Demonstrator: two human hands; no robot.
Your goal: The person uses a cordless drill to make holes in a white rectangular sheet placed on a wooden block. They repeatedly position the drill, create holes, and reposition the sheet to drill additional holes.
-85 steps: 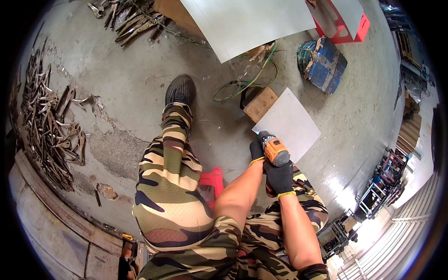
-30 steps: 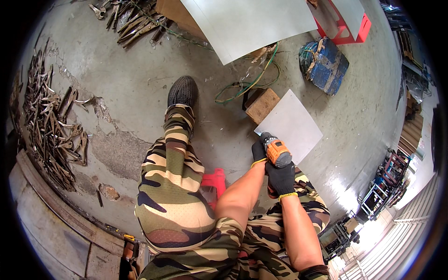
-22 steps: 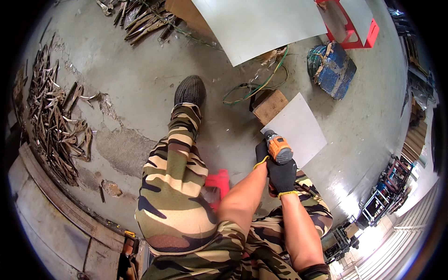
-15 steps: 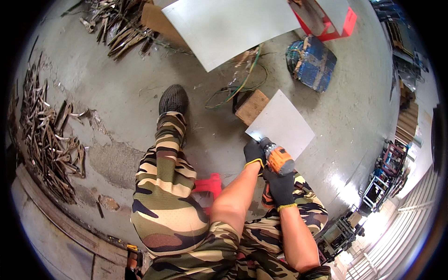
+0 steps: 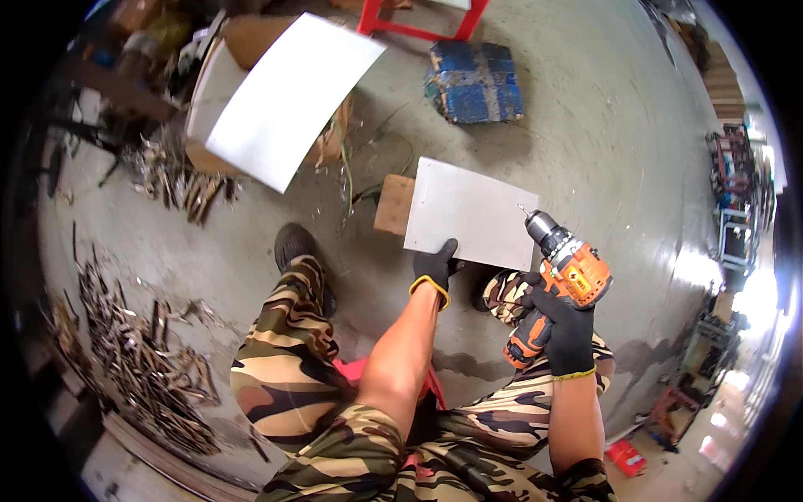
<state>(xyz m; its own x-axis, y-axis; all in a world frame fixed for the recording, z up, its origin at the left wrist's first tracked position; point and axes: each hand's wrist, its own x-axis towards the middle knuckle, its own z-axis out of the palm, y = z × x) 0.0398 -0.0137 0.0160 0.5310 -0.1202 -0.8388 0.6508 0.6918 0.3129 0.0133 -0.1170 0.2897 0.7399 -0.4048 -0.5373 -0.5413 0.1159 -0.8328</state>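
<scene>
The gloved left hand (image 5: 437,266) gripped the near edge of a flat, smooth metal sheet (image 5: 468,213); the right hand (image 5: 567,325) held an orange drill (image 5: 562,274) beside it.

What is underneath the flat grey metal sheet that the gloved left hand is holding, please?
A small brown wooden block sticks out from under the left edge of the flat grey metal sheet; grey concrete floor lies around. How far the block extends beneath is hidden.

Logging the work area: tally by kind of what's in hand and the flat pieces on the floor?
Grey metal sheets: 2, small sheet gripped at its near edge by the left hand, large sheet
Orange cordless drill: 1, held in the right hand
Wooden block: 1, under the small sheet
Blue block: 1
Total: 5
</scene>
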